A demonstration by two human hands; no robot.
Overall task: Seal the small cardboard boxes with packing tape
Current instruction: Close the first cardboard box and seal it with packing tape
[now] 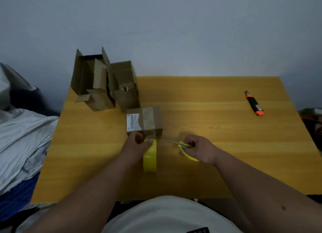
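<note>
Small brown cardboard box (144, 120) with white barcode label set near middle of yellow wooden table (209, 128), flaps closed, strip of tape run over top. Yellow roll of packing tape (150, 156) stood on edge just beside box's near side, gripped by left hand (137, 144). Yellow-handled scissors (183, 146) held in right hand (198, 148), blades pointed at box's near edge. Open empty cardboard boxes (104, 81) grouped at far left corner. Orange-black utility knife (254, 103) laid near far right corner.
</note>
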